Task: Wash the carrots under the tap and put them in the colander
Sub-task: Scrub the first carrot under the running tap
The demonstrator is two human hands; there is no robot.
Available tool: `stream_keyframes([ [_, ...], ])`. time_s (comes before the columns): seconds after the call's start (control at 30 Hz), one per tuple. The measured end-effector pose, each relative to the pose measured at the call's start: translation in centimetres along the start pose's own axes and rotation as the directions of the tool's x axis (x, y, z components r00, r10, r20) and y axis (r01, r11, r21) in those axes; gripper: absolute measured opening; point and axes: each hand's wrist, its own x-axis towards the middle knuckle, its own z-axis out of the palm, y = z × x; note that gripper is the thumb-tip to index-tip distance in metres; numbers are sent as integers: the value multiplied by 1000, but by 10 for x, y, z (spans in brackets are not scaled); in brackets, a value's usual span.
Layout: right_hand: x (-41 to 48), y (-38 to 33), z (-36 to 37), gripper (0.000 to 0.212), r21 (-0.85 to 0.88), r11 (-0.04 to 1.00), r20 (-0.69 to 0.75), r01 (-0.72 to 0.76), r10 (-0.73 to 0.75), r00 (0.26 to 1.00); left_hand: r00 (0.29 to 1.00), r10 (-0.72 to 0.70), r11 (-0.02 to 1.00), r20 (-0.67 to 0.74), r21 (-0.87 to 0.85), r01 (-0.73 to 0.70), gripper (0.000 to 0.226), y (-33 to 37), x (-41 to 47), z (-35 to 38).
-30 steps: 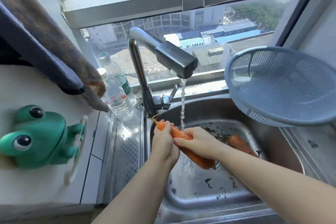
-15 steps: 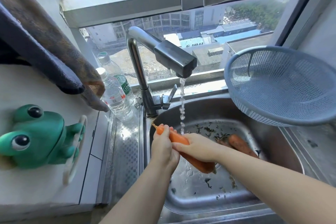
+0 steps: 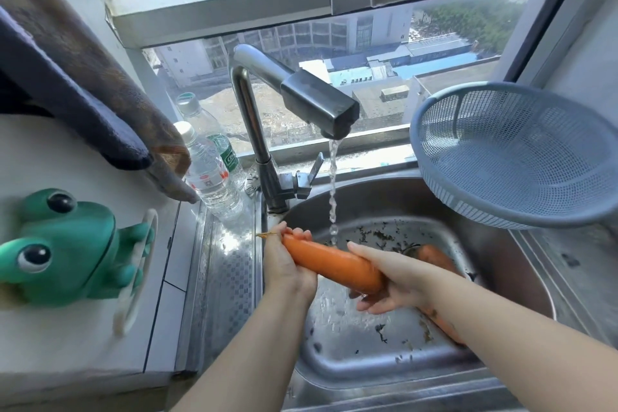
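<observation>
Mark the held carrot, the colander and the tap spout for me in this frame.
carrot [image 3: 329, 261], head view, bare middle of its body between the hands.
colander [image 3: 495, 211], head view, outer mesh wall near the front rim.
tap spout [image 3: 317, 104], head view, top of the dark square head.

carrot [image 3: 329, 261] now more exposed: right hand [image 3: 391, 281] has slid from mid-carrot down to the thick end, palm turned up under it; left hand [image 3: 284, 264] shifted lower on the tip end; carrot sits flatter, water stream [image 3: 332, 191] now lands on bare carrot
</observation>
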Motion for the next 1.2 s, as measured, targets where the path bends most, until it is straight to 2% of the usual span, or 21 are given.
stream_keyframes([
  [0.07,4,5,5,56,265,964,-13,-10,13,1000,1000,-3,1000,21,29,3,21,-2,-1,1],
  [0.1,7,5,7,55,311,949,-89,47,-20,996,1000,-3,998,27,69,2,18,-2,-2,0],
  [0.17,10,3,8,48,287,935,-288,206,-121,950,999,-7,969,40,249,-3,10,-3,3,-5],
  [0.23,12,2,3,38,222,910,-455,349,-220,863,995,-12,885,104,465,-38,17,0,7,-15],
  [0.33,12,1,-6,31,221,863,-577,454,-260,774,974,-88,768,210,637,-68,23,11,2,-27],
  [0.4,13,-2,-6,31,296,812,-619,503,-238,749,954,-151,650,260,753,-102,26,16,-4,-32],
  [0.5,19,-11,-1,40,420,715,-672,559,-169,721,904,-282,388,322,900,-199,31,18,-15,-34],
  [0.57,22,-18,4,48,484,670,-665,563,-137,734,869,-365,258,334,933,-250,31,13,-23,-31],
  [0.63,22,-22,12,49,521,674,-598,524,-149,787,850,-421,178,316,948,-265,27,5,-29,-26],
  [0.67,20,-23,18,47,528,689,-553,496,-165,817,846,-439,183,303,952,-246,25,1,-31,-24],
  [0.73,19,-24,32,49,512,733,-471,447,-196,860,852,-454,256,262,954,-157,24,-5,-35,-22],
  [0.8,23,-21,43,55,420,783,-466,458,-247,850,871,-445,337,209,940,-54,31,-6,-37,-25],
  [0.87,23,-17,52,45,297,818,-451,493,-335,827,891,-429,380,149,925,28,41,-2,-36,-33],
  [0.93,18,-10,58,42,227,842,-350,489,-398,848,895,-437,390,86,915,102,47,5,-36,-40],
  [1.03,12,5,54,49,330,837,-123,437,-421,899,876,-483,414,11,884,217,52,15,-39,-50],
  [1.1,10,9,48,57,360,851,-6,383,-408,913,863,-504,421,-4,872,250,54,18,-42,-54],
  [1.13,9,9,48,58,346,857,-2,381,-405,914,866,-499,414,3,879,236,55,18,-44,-54],
  [1.2,8,7,53,51,327,847,-88,420,-415,906,889,-457,393,31,904,170,57,14,-47,-51],
])
